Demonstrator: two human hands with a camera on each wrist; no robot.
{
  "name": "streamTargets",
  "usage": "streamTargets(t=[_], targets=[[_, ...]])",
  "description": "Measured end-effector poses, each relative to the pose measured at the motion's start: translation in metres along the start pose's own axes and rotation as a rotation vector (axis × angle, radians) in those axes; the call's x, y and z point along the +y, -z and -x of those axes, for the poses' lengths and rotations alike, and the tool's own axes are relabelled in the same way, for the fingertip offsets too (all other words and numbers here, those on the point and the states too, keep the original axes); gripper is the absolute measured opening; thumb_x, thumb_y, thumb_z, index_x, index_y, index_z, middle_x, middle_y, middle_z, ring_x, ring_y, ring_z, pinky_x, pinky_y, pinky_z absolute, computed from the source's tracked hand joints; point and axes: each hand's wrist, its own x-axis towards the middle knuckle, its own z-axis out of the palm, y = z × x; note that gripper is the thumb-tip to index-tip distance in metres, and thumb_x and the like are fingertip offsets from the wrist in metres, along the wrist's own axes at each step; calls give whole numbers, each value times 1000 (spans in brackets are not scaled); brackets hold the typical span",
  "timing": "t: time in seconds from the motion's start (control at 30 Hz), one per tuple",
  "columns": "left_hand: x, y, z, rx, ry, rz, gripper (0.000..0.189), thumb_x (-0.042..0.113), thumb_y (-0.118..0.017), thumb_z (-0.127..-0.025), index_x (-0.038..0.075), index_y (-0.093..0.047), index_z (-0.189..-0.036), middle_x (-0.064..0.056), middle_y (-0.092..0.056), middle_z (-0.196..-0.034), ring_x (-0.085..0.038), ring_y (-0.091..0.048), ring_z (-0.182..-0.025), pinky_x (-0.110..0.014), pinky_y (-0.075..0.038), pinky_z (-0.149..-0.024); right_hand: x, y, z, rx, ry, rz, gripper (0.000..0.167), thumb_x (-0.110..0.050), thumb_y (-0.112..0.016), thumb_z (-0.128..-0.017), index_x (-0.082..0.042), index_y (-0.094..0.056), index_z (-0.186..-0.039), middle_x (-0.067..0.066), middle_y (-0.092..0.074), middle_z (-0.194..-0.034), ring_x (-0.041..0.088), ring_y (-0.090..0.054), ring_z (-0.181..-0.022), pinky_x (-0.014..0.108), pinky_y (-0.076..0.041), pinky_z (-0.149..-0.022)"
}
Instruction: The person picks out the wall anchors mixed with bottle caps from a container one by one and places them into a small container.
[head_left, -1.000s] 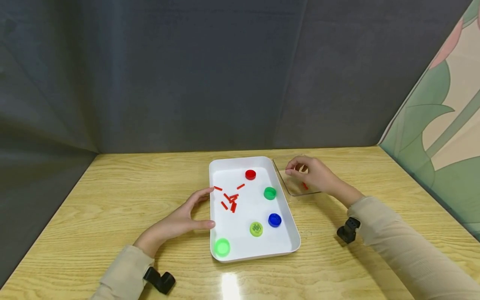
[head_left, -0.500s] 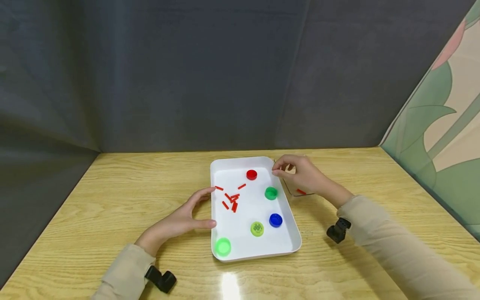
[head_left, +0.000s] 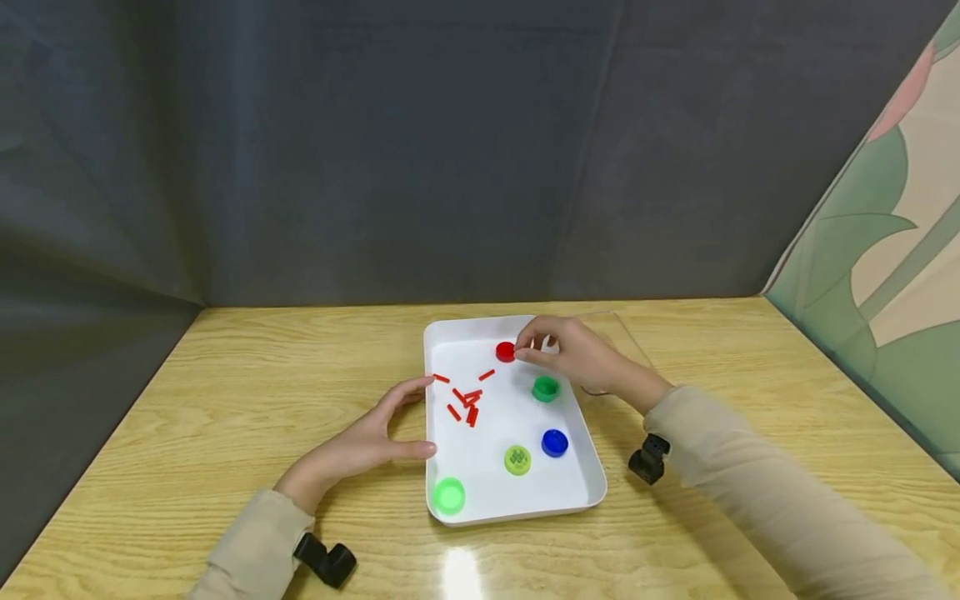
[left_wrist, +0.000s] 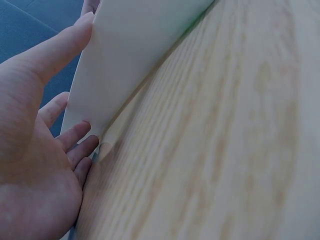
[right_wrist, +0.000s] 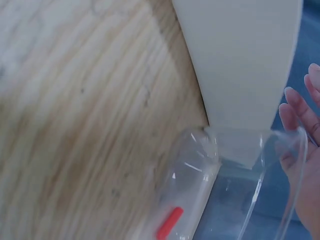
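A white tray lies on the table with several short red sticks scattered in its left half. My left hand rests at the tray's left wall, its fingers and thumb spread and touching the rim. Over the tray's upper right edge is my right hand, fingers loosely bent beside the red cap; nothing shows between its fingertips. Behind that hand stands a clear plastic box, mostly hidden in the head view. One red stick lies inside the box in the right wrist view.
Also in the tray are a green cap, a blue cap, a yellow-green cap and a light green cap. A dark cloth hangs behind the wooden table.
My right hand has moved left from above the clear box to over the tray, near the red cap. The left hand keeps its place at the tray's wall.
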Motion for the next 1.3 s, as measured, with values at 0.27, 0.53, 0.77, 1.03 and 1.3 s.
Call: streamTargets(t=[0.27,0.53,0.77,1.03,1.3], targets=[[1,0,0,4,11,-10,90,30,-81,-84,25,-27,-156,-10,-22,-159,-31,-15,-147,-62,-10,-115,-2,-13,-10,-83,2,14,10,-19,-73,-93,-14,-72,-101,-7,-66,-95,14,-55,-85,34,-48,-79],[0,0,-1,0,-10,1,89,28,-80,-85,23,-27,-155,-11,-23,-159,-32,-16,-147,-63,-11,-115,-5,-21,-23,-169,15,94,6,-16,-73,-92,-14,-72,-97,-7,-67,-89,14,-55,-78,29,-50,-72],[0,0,-1,2,-28,-1,88,27,-80,-85,22,-28,-155,-11,-25,-158,-31,-17,-146,-61,-10,-115,-5,-22,-33,-215,46,175,8,-16,-74,-91,-13,-71,-98,-6,-62,-82,11,-53,-73,25,-49,-67],[-2,0,-1,-7,-20,11,87,28,-80,-86,23,-27,-155,-10,-23,-159,-32,-17,-146,-63,-10,-114,-4,-29,-40,-270,22,212,5,-22,-73,-92,-19,-71,-95,-6,-56,-73,10,-48,-67,25,-42,-64],[-1,0,-1,0,-2,0,89,29,-81,-84,23,-28,-155,-10,-23,-159,-32,-17,-146,-62,-11,-115,-6,-35,-42,-281,-15,258,6,-25,-76,-90,-22,-71,-93,-7,-56,-72,9,-49,-66,25,-41,-64]])
